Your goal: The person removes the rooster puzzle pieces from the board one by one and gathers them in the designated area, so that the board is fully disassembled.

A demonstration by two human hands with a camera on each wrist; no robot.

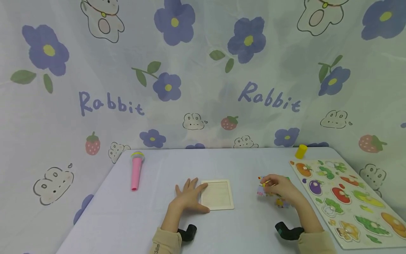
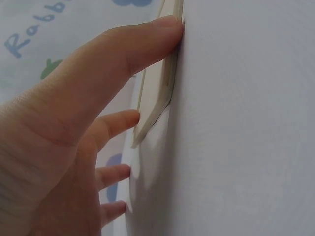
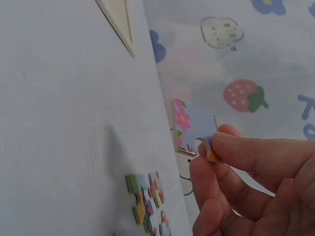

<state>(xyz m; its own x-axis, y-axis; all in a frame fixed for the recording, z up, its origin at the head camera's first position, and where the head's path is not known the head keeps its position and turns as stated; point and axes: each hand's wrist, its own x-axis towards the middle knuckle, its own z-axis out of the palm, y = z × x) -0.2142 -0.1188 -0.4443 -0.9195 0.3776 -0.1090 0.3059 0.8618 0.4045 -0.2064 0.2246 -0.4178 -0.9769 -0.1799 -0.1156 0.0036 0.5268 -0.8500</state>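
My left hand (image 1: 188, 197) spreads its fingers at the left side of a square wooden puzzle tray (image 1: 217, 196) lying flat on the table. In the left wrist view, the thumb and index fingertip touch the tray's edge (image 2: 156, 91), while the other fingertips rest on the cloth. My right hand (image 1: 283, 189) pinches a jigsaw piece (image 3: 196, 124) between thumb and fingers, held above the table. That piece is lavender with a pink flower. Loose jigsaw pieces (image 3: 146, 199) lie on the table under the right hand, which partly hides them in the head view.
A pink toy microphone (image 1: 136, 173) lies at the left. To the right is a large vegetable puzzle board (image 1: 320, 211), with a yellow cylinder (image 1: 301, 151) behind it. A printed curtain (image 1: 203, 70) hangs along the table's back edge.
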